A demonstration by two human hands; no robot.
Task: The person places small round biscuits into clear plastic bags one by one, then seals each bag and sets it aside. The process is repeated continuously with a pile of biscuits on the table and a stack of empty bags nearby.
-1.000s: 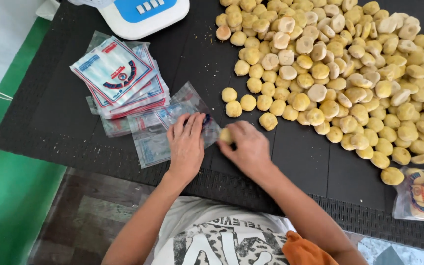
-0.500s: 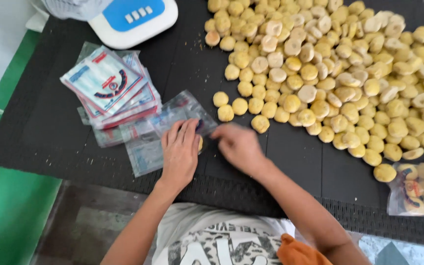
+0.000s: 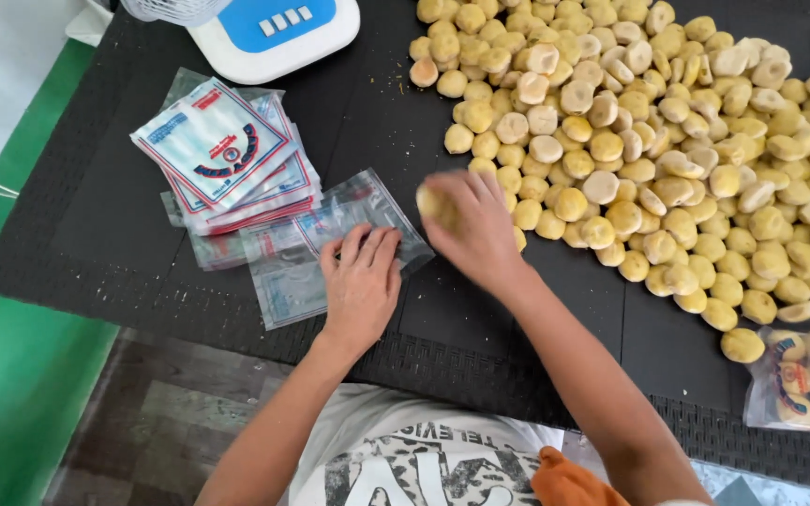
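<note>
My left hand lies flat, fingers spread, on a clear plastic bag on the black mat. My right hand is closed around one pale yellow round biscuit just right of the bag, at the near edge of the big biscuit pile. The hand is blurred by motion. A stack of printed white, red and blue plastic bags lies to the left of the clear bag.
A white and blue weighing scale stands at the back. A filled bag of biscuits lies at the right front edge. A green surface and a wooden floor lie beyond the mat's left and front edges.
My right hand has moved from the bag's mouth up and right to the pile's edge and now grips a biscuit. My left hand has stayed on the clear bag.
</note>
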